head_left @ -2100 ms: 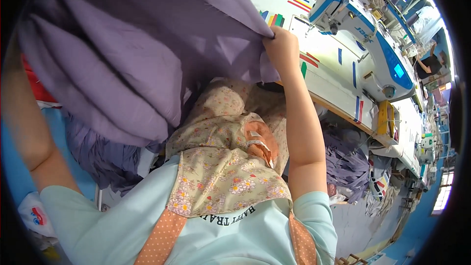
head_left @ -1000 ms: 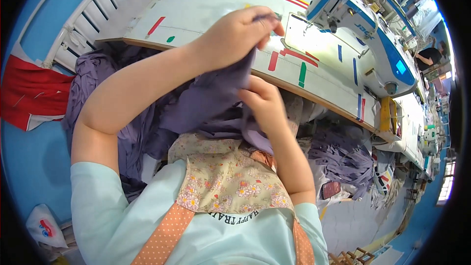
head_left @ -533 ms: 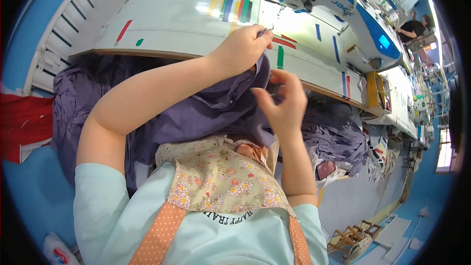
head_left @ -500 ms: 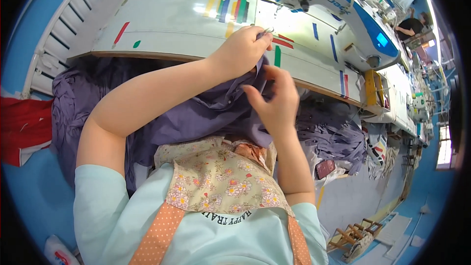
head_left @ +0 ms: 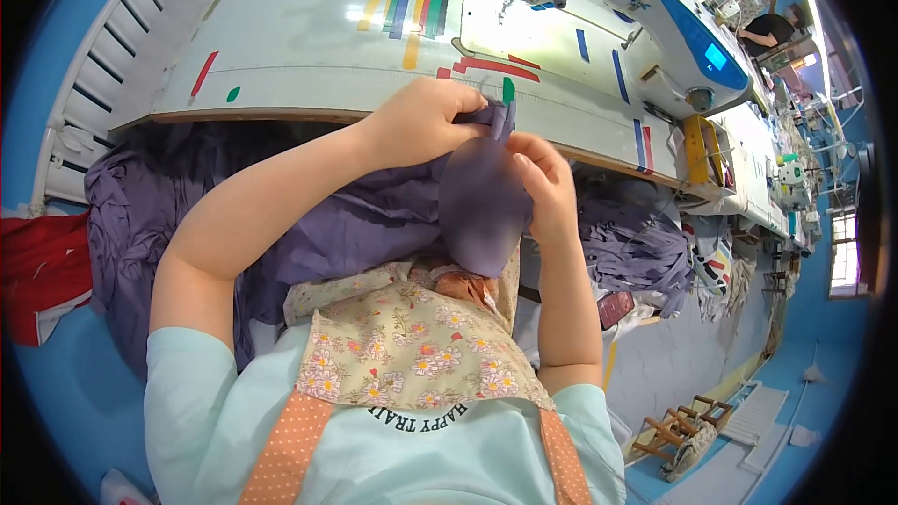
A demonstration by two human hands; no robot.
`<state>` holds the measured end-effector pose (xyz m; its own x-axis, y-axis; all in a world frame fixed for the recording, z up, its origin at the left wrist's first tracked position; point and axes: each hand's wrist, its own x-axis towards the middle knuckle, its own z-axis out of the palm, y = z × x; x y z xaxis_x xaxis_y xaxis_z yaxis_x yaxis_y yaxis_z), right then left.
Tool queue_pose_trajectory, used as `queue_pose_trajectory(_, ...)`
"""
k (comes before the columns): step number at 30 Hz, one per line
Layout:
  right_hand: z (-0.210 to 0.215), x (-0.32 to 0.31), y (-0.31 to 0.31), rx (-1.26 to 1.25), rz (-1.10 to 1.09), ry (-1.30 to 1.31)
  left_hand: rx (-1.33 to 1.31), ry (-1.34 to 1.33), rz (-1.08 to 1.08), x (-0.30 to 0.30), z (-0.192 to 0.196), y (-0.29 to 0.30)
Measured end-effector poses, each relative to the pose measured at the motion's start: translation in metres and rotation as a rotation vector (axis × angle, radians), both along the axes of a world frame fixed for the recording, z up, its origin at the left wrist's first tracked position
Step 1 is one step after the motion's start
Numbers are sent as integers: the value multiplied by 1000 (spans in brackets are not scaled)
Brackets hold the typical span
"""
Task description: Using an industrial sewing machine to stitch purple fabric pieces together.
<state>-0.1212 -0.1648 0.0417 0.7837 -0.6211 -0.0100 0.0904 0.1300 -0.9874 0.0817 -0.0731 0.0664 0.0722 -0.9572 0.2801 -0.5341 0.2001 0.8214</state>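
Note:
A purple garment [head_left: 360,234] spreads over my lap and hangs down along the table's front edge. My left hand [head_left: 426,120] is closed on a gathered part of it just over that edge; whether the palm also holds a small tool is hidden. My right hand [head_left: 545,182] pinches the cloth close by, thumb against curled fingers. Between the two hands a rounded purple piece of the garment hangs down, blurred by motion.
A blue and white sewing machine [head_left: 636,14] stands at the right on the white table [head_left: 290,23], which carries coloured tape strips. A yellow box [head_left: 702,151] is at its right edge. More purple cloth [head_left: 631,248] lies below, right. Red cloth [head_left: 42,266] lies far left.
My left hand has come down toward the table edge; a small metal tip seen at its fingers no longer shows. My right hand has gone from spread fingers to pinching the cloth.

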Motion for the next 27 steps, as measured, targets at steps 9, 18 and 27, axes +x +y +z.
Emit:
queue_pose_trajectory(9,14,0,-14,-480,-159,153,-188,-360,30,-10,0,1)
queue_pose_trajectory(18,99,-46,-78,-551,-609,-87,272,-378,268,117,45,100)
queue_pose_trajectory(27,131,-43,-69,-389,-627,-147,-16,-497,435,145,189,183)
